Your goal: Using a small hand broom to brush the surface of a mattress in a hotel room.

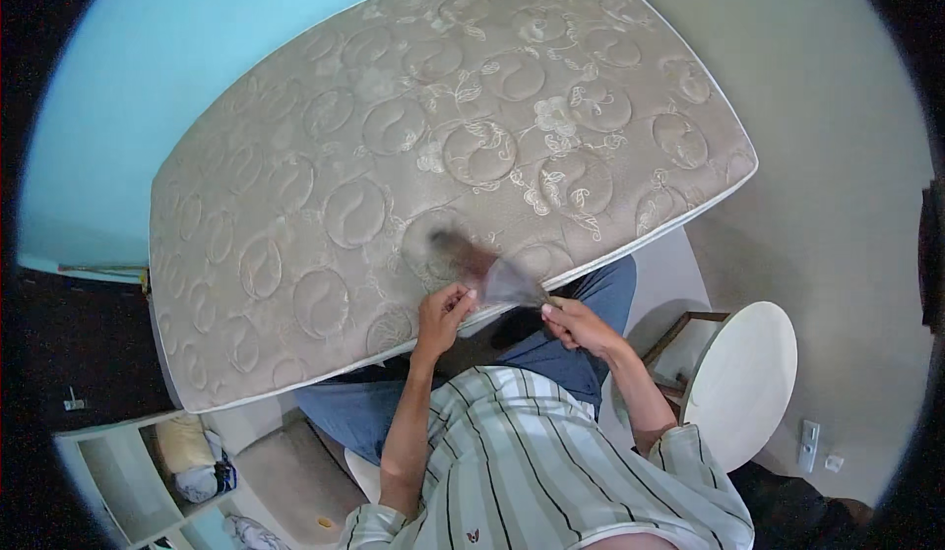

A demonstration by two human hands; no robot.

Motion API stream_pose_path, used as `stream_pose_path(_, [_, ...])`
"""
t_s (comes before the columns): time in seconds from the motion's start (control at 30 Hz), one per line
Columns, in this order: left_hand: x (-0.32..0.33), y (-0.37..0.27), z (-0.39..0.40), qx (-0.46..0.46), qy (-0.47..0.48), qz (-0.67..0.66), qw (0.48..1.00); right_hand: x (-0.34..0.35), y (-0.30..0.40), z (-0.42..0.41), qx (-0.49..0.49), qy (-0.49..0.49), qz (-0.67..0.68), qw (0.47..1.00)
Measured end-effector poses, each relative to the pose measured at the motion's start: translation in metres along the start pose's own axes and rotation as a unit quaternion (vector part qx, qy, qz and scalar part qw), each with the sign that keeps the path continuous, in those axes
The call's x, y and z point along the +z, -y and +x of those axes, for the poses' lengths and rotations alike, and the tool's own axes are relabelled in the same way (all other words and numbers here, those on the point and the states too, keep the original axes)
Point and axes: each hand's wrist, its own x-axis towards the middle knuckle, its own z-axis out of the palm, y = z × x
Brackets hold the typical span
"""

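My right hand (579, 325) grips the narrow end of a thin, see-through plastic bag (513, 284), blurred by motion. Something reddish brown with a dark tip (461, 247) shows at its far end; the blur hides what it is. Thumb and forefinger of my left hand (445, 317) are pinched together close to the bag's near edge, and I cannot tell if they hold it. Both hands are over the front edge of a beige quilted mattress (354, 214) with circle and flower patterns. The mattress covers part of my legs in blue jeans (546, 351).
On the right stands a round white tabletop or seat (746, 384) beside a brown frame (664, 336). White shelves (122, 476) with folded bedding (188, 447) are at lower left, near a grey-brown cushioned surface (295, 476). A dark door (103, 343) is at the left; wall sockets (810, 443) are at lower right.
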Motion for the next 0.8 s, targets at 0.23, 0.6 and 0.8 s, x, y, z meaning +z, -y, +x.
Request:
stream_pose_path(0.23, [-0.008,0.011,0.001,0.027,0.031,-0.035,0.999,0.003,0.004,-0.005,0.083,0.023,0.077,0.993])
stream_pose_path(0.6, [-0.013,0.018,0.001,0.045,0.035,-0.064,0.996,-0.008,-0.008,-0.019,0.020,-0.089,0.001,0.996])
stream_pose_path(0.8, [-0.013,0.023,0.001,0.066,0.023,-0.053,0.996,-0.004,-0.018,-0.025,0.065,-0.042,0.007,0.997])
